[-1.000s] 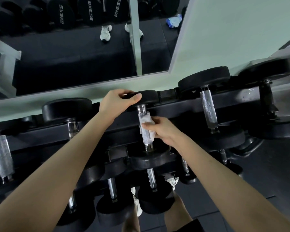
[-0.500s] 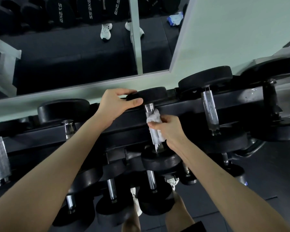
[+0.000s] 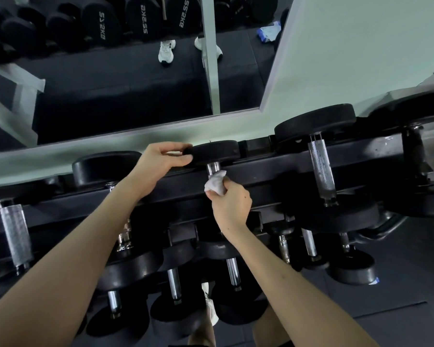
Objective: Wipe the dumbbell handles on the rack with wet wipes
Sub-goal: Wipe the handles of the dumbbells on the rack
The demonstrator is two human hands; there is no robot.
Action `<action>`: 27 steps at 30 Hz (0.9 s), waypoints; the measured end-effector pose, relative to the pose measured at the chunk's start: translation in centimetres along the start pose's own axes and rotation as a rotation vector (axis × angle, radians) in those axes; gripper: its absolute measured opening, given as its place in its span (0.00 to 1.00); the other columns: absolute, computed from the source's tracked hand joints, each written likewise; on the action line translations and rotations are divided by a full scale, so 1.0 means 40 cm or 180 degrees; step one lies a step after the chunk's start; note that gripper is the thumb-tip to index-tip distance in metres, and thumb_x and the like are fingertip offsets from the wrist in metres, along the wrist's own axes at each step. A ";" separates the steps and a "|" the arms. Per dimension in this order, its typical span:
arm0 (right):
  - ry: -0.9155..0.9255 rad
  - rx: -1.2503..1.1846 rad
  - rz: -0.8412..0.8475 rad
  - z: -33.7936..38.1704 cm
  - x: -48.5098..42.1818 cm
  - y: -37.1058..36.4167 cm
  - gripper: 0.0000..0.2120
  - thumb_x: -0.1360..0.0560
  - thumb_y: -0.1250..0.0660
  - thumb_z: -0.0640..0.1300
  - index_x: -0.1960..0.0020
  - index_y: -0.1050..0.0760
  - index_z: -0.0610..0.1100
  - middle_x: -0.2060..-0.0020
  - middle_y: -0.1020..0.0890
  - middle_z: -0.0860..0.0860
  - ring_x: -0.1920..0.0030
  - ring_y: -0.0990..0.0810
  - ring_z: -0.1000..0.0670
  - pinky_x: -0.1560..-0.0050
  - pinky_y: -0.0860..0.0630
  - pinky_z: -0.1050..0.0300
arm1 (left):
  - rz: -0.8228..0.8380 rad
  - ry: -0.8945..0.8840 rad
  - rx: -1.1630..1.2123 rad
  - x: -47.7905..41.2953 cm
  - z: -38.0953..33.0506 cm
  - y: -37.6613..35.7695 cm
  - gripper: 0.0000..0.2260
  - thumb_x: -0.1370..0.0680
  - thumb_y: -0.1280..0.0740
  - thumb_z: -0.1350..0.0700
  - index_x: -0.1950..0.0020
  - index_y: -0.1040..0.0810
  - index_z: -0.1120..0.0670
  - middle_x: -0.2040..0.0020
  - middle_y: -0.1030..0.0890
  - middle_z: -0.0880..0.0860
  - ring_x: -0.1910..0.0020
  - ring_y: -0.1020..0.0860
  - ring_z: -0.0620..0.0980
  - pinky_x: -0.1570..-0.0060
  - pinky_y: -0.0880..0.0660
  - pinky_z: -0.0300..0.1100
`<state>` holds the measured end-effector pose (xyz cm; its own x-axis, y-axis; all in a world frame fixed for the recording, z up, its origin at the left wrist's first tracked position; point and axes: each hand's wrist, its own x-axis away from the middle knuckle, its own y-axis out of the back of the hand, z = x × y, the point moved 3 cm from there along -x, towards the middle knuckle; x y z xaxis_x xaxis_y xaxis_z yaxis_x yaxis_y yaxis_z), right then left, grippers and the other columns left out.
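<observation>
A black dumbbell (image 3: 217,151) lies across the top tier of the black rack (image 3: 273,171), in the middle of the view. My left hand (image 3: 158,164) grips the far head of this dumbbell at its left side. My right hand (image 3: 229,205) is closed around its chrome handle (image 3: 213,167) with a crumpled white wet wipe (image 3: 216,185) pressed against the metal. Most of the handle is hidden under the wipe and my fingers; only a short upper stub shows.
More dumbbells rest on the top tier, one with a knurled handle (image 3: 321,169) to the right, another (image 3: 15,236) at far left. Smaller dumbbells (image 3: 232,271) fill the lower tier. A wall mirror (image 3: 123,83) stands behind the rack. Dark rubber floor (image 3: 398,309) lies at lower right.
My right hand and the wipe have slid up the handle toward the far head. My left hand has kept its grip on that head.
</observation>
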<state>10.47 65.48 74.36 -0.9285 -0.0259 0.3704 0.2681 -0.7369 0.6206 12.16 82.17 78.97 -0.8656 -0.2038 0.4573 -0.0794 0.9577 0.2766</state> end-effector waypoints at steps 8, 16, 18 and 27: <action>-0.0154 -0.0310 0.0128 0.027 -0.047 0.041 0.12 0.21 0.38 0.49 0.51 0.23 0.40 0.61 0.20 0.48 0.58 0.22 0.48 0.59 0.33 0.59 | -0.0639 -0.0255 -0.0744 -0.015 -0.056 -0.080 0.17 0.33 0.23 0.48 0.48 0.18 0.51 0.54 0.19 0.44 0.51 0.23 0.42 0.53 0.31 0.35; -0.0069 -0.0409 0.0380 -0.023 0.008 0.042 0.08 0.21 0.39 0.44 0.50 0.22 0.42 0.61 0.20 0.50 0.60 0.24 0.52 0.57 0.29 0.58 | -0.0527 -0.0071 -0.0432 -0.006 -0.042 -0.055 0.20 0.34 0.23 0.51 0.44 0.18 0.54 0.53 0.19 0.45 0.53 0.23 0.38 0.59 0.32 0.28; -0.0076 -0.0448 0.0526 -0.030 0.008 0.051 0.07 0.22 0.37 0.45 0.52 0.23 0.43 0.64 0.22 0.53 0.62 0.24 0.53 0.59 0.29 0.58 | -0.0527 -0.0100 -0.0435 -0.005 -0.047 -0.059 0.19 0.34 0.23 0.51 0.45 0.18 0.54 0.53 0.19 0.45 0.52 0.22 0.41 0.58 0.31 0.28; -0.0344 -0.1841 0.0530 -0.016 0.039 0.052 0.27 0.21 0.39 0.51 0.25 0.42 0.47 0.38 0.25 0.54 0.39 0.26 0.57 0.41 0.32 0.62 | -0.0483 -0.0114 -0.0499 -0.009 -0.043 -0.060 0.18 0.33 0.23 0.51 0.46 0.18 0.53 0.53 0.19 0.44 0.52 0.23 0.40 0.59 0.32 0.28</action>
<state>9.40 63.46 75.79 -0.8467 -0.1260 0.5170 0.1964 -0.9770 0.0835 13.50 79.61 79.59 -0.8668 -0.3333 0.3708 -0.1348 0.8727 0.4694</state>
